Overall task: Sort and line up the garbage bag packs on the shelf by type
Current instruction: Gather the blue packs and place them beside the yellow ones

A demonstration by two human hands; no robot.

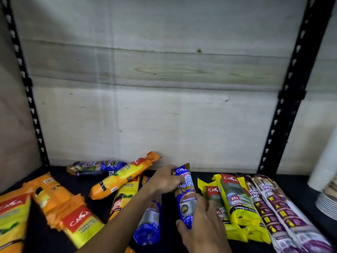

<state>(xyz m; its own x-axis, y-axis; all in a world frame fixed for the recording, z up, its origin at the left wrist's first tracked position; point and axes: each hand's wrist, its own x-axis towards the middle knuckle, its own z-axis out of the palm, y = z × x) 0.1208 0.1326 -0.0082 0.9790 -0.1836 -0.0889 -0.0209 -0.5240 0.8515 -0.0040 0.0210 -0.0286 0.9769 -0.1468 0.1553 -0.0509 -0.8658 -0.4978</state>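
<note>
Both hands clamped on one blue pack (186,196), lying lengthwise mid-shelf. Left hand (165,179) grips its far end; right hand (198,225) grips its near end. Second blue pack (148,223) just left of it, partly under the left forearm. Toward the shelf's (60,172) right edge: yellow-green packs (235,203), then drawstring packs (279,212), side by side. Orange-yellow packs (73,212) scattered at angles across the left half. Another blue pack (94,168) against the back edge.
</note>
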